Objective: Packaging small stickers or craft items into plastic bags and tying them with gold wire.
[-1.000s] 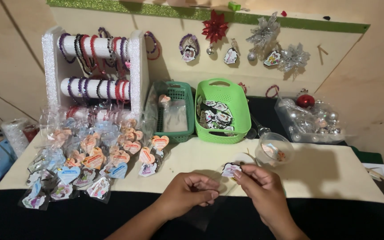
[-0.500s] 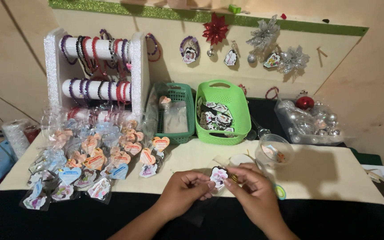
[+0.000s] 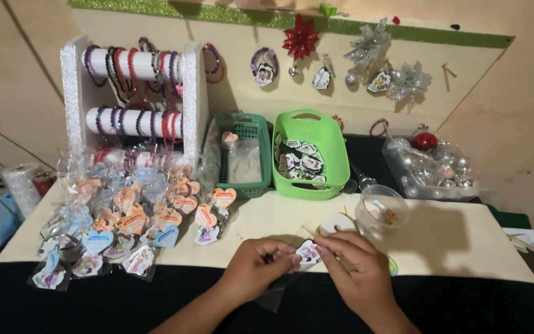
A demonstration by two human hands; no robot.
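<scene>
My left hand and my right hand meet at the front edge of a pale board. Between the fingertips of both hands is a small printed charm, white and purple. A clear plastic sleeve hangs under my left hand; whether the hand pinches it I cannot tell. Just beyond the hands lies a round white tape roll and a thin wooden stick.
Several bagged heart charms cover the left of the board. Behind stand a white bracelet rack, a dark green basket, a bright green basket of charms, a clear cup and a bag of silver baubles.
Both hands drew closer to my body and lower on the board, bringing the charm from above the tape roll to the front edge. The fingers have closed in around it.
</scene>
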